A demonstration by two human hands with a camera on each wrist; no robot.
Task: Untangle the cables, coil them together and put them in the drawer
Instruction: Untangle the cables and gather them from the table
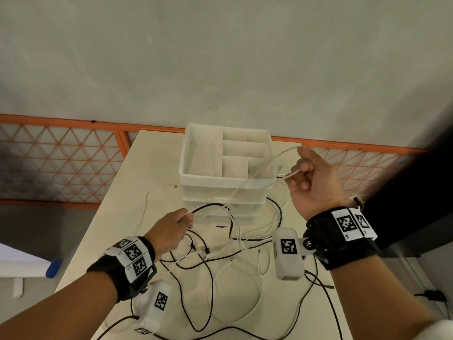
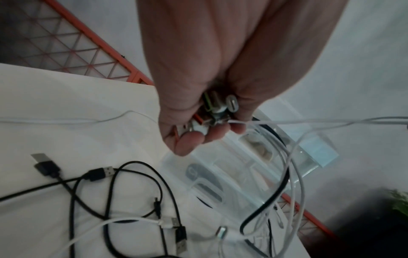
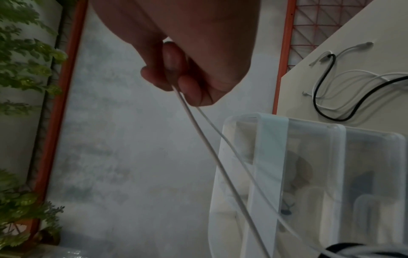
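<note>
White thin cable (image 1: 267, 165) runs stretched between the two hands, above the translucent white plastic drawer unit (image 1: 225, 168) with an open divided top tray. The left hand (image 1: 169, 229) has its fingers curled around a bunch of cable plugs (image 2: 218, 111), low over the cream surface (image 1: 152, 168). The right hand (image 1: 311, 177) is raised beside the unit and pinches the white cable. Tangled black and white cables (image 1: 220, 261) lie on the surface in front of the unit.
</note>
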